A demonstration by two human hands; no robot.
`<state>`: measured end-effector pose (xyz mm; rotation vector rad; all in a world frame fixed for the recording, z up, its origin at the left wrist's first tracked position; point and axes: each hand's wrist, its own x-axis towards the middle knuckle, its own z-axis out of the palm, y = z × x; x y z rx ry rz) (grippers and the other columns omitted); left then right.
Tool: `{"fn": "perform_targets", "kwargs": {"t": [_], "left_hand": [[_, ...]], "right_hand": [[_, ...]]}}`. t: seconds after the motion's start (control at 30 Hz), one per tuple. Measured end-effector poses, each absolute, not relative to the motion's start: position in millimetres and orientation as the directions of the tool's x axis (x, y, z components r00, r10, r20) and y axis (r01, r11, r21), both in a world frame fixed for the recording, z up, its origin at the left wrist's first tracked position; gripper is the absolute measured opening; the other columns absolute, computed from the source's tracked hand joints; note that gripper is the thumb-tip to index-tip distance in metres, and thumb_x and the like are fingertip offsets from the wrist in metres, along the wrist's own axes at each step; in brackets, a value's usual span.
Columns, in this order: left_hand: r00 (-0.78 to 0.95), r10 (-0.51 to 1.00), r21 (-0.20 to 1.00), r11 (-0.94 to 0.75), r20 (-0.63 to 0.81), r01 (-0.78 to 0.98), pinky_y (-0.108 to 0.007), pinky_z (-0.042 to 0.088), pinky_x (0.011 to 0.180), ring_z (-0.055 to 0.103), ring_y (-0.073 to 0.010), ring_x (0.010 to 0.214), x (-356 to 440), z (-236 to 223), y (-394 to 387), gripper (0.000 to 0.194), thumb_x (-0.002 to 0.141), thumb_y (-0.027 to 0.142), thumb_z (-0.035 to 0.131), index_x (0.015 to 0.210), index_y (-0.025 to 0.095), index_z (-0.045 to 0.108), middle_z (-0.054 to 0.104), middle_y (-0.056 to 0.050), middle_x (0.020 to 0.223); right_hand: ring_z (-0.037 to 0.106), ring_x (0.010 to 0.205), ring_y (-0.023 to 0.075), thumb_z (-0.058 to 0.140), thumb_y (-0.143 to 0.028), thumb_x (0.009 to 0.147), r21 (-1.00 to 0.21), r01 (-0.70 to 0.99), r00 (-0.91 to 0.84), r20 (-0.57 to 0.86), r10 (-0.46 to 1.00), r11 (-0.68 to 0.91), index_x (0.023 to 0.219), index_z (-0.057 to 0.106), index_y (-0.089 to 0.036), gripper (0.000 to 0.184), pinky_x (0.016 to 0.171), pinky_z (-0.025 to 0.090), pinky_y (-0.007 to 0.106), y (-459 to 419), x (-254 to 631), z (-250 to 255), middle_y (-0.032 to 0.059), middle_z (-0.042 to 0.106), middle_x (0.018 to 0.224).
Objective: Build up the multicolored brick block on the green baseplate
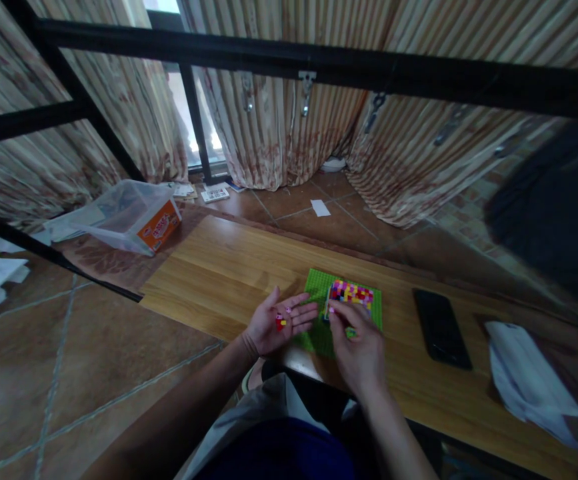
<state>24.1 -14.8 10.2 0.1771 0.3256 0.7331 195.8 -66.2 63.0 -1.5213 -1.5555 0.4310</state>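
Observation:
My left hand [281, 323] is palm up with its fingers stretched out. Several tiny toy building bricks [281, 323] in red, yellow and pink rest loose on it. Just to its right, my right hand [359, 343] is closed in a pinch over the green baseplate [313, 283]. Between the thumb and fingertip shows a small pink brick [332, 309]. A block of many-coloured bricks [353, 292] covers part of the baseplate, and my right hand hides its near side. Whether the pinched brick touches the block, I cannot tell.
The baseplate lies on a long wooden table [229, 267]. A black phone [441, 327] and a white pouch-like item [531, 373] lie to the right. Past the left end stands a clear plastic bin [133, 217]. A dark metal bar [269, 57] crosses in front of striped curtains [289, 133].

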Motion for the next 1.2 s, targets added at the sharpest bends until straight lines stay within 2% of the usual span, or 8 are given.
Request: {"fn": "perform_targets", "kwargs": {"t": [0.17,0.27,0.5,0.63,0.8,0.97,1.07,1.2], "left_hand": [[0.680,0.691,0.296,0.722,-0.246,-0.626,-0.038,0.041,0.097,0.063,-0.0263,0.110,24,11,-15,0.058,0.096,0.052,0.033,0.124,0.006,0.056,0.065,-0.021,0.120],[0.678,0.692,0.306,0.719,-0.246,-0.624,-0.037,0.040,0.098,0.062,-0.0257,0.110,24,11,-15,0.058,0.096,0.051,0.033,0.125,0.006,0.055,0.064,-0.021,0.121],[0.685,0.683,0.294,0.729,-0.254,-0.617,-0.037,0.040,0.098,0.062,-0.0253,0.111,23,10,-14,0.058,0.096,0.052,0.034,0.127,0.007,0.054,0.064,-0.021,0.120],[0.675,0.687,0.302,0.725,-0.267,-0.619,-0.037,0.040,0.098,0.063,-0.0251,0.108,24,12,-15,0.057,0.096,0.051,0.034,0.125,0.008,0.056,0.065,-0.020,0.118],[0.671,0.688,0.304,0.725,-0.278,-0.618,-0.036,0.041,0.096,0.063,-0.0244,0.107,25,14,-15,0.055,0.096,0.051,0.034,0.123,0.008,0.057,0.066,-0.019,0.117],[0.672,0.686,0.307,0.727,-0.281,-0.614,-0.037,0.040,0.098,0.063,-0.0244,0.108,25,14,-15,0.056,0.096,0.051,0.034,0.123,0.008,0.057,0.066,-0.019,0.118],[0.677,0.680,0.305,0.732,-0.281,-0.609,-0.036,0.040,0.097,0.063,-0.0241,0.109,24,13,-15,0.056,0.097,0.051,0.033,0.123,0.008,0.057,0.065,-0.019,0.119],[0.680,0.683,0.313,0.729,-0.266,-0.609,-0.036,0.041,0.097,0.063,-0.0242,0.109,24,13,-15,0.055,0.097,0.051,0.033,0.123,0.008,0.057,0.065,-0.019,0.119]], "right_hand": [[0.065,0.087,0.0195,0.053,-0.037,0.087,-0.794,0.607,0.383,0.338,0.860,0.042,0.099,0.070,-0.020,0.027,0.080,0.051,0.035,-60,237,54,0.0080,0.069,0.099],[0.065,0.083,0.0196,0.055,-0.039,0.085,-0.795,0.607,0.439,0.324,0.838,-0.011,0.095,0.072,-0.019,0.028,0.076,0.051,0.034,-56,251,51,0.0083,0.070,0.097],[0.063,0.084,0.0189,0.052,-0.039,0.087,-0.796,0.603,0.372,0.343,0.862,0.056,0.094,0.072,-0.020,0.029,0.078,0.050,0.034,-41,248,52,0.0075,0.069,0.094],[0.059,0.089,0.0198,0.052,-0.038,0.087,-0.740,0.667,0.335,0.399,0.854,0.084,0.088,0.074,-0.021,0.028,0.084,0.047,0.037,-32,245,46,0.0071,0.065,0.093],[0.054,0.103,0.0234,0.058,-0.040,0.082,-0.698,0.715,0.362,0.434,0.825,0.053,0.085,0.076,-0.024,0.024,0.093,0.042,0.043,-27,252,34,0.0080,0.061,0.105],[0.056,0.106,0.0229,0.063,-0.042,0.076,-0.851,0.525,0.472,0.299,0.829,0.009,0.084,0.075,-0.022,0.025,0.094,0.042,0.043,-24,255,26,0.0087,0.062,0.111],[0.061,0.097,0.0219,0.067,-0.044,0.072,-0.942,0.336,0.507,0.159,0.847,-0.024,0.090,0.074,-0.019,0.032,0.086,0.048,0.040,-22,255,21,0.0085,0.067,0.103],[0.065,0.085,0.0204,0.072,-0.044,0.067,-0.986,0.150,0.514,0.014,0.858,-0.074,0.097,0.073,-0.019,0.040,0.075,0.052,0.036,-21,255,16,0.0075,0.071,0.097]]}}
